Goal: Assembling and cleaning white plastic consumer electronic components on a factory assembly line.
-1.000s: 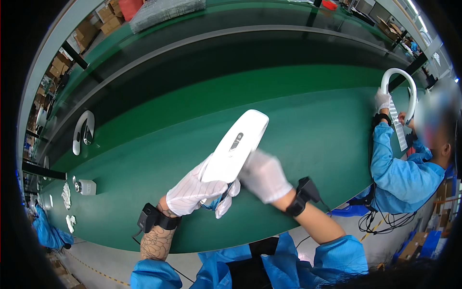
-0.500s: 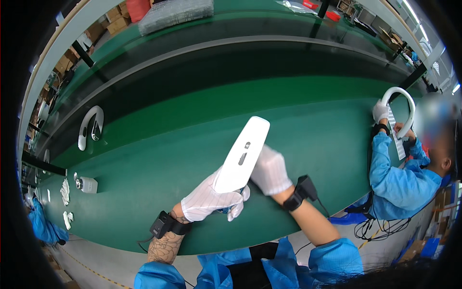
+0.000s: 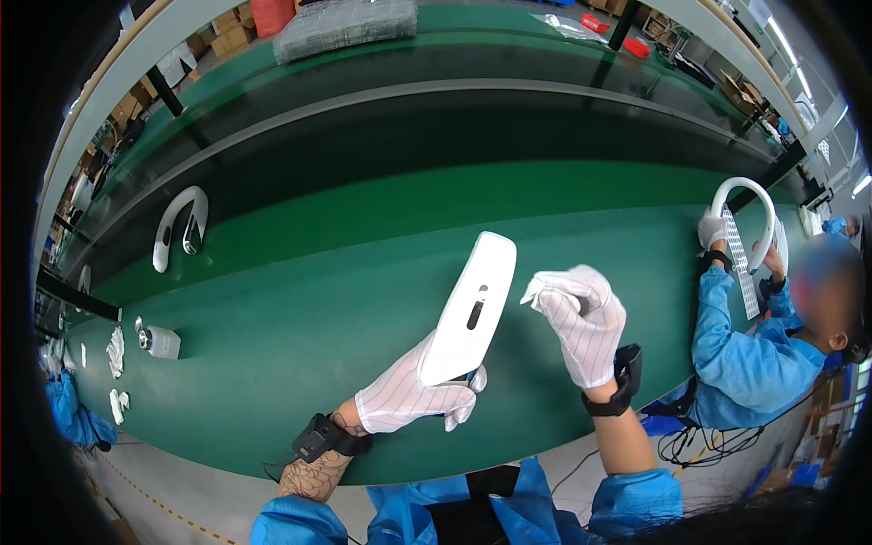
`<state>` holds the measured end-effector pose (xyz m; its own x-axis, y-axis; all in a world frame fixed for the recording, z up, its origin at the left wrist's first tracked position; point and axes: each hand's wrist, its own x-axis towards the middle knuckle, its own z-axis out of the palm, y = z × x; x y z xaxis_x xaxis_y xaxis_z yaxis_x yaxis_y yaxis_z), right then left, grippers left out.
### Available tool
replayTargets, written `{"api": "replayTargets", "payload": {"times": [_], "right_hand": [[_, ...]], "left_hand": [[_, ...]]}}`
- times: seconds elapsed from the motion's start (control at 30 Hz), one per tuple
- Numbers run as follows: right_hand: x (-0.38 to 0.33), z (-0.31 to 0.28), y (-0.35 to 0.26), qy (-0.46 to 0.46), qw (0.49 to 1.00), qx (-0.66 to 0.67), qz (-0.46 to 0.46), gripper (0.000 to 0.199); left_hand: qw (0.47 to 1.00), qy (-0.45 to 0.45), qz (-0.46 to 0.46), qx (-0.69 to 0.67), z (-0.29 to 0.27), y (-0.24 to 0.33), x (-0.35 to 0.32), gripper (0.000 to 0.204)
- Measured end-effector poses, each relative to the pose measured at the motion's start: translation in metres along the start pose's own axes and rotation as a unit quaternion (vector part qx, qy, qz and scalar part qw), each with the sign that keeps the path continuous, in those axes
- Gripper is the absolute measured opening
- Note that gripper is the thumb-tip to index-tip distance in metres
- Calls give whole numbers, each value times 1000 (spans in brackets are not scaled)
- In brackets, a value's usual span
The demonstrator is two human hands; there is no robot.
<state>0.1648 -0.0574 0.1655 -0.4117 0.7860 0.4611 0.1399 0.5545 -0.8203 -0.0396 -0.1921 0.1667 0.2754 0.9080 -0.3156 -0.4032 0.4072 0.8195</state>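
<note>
In white striped gloves, both my hands are over the green table. My left hand (image 3: 413, 386) is closed around the lower end of a long white plastic device (image 3: 468, 313). The device is tilted, its upper end leaning right and away from me. A dark slot and a small round mark sit on its face. A bit of blue shows beneath it by my fingers; what it is I cannot tell. To the right, apart from the device, my right hand (image 3: 586, 318) is raised with fingers pinched together. Something white may be between the fingertips, but glove and content blend.
A curved white U-shaped device (image 3: 182, 227) lies at the far left. Nearer are a small bottle (image 3: 162, 342) with a metal top and crumpled white cloths (image 3: 116, 352). At right a co-worker in a blue sleeve (image 3: 754, 354) handles a white curved device (image 3: 770, 213).
My right hand has moved right, away from the device, and its pinched fingers now show. My left hand still holds the device, which has shifted slightly right. A mark on its face looks different.
</note>
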Motion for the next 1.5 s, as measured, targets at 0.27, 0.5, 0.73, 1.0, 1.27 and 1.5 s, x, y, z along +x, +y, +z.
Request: {"api": "replayTargets", "payload": {"times": [0.27,0.5,0.73,1.0,1.27,1.5], "right_hand": [[31,36,-16,-31,981,-92,-170,17],[18,35,-31,-323,899,-129,-266,24],[44,30,-3,-142,963,-68,-218,18],[42,46,-43,-263,883,-149,-359,17],[61,45,22,-262,937,207,101,35],[36,58,-86,-389,832,-191,-347,21]], "left_hand": [[998,-48,-32,28,-20,-5,2,79],[996,-59,-22,64,-17,-17,-5,71],[998,-36,42,44,5,-8,-12,42],[988,-51,81,119,-13,-25,-13,37],[989,-74,92,86,-10,-23,-26,39],[977,-60,61,194,-20,-27,-43,25]]}}
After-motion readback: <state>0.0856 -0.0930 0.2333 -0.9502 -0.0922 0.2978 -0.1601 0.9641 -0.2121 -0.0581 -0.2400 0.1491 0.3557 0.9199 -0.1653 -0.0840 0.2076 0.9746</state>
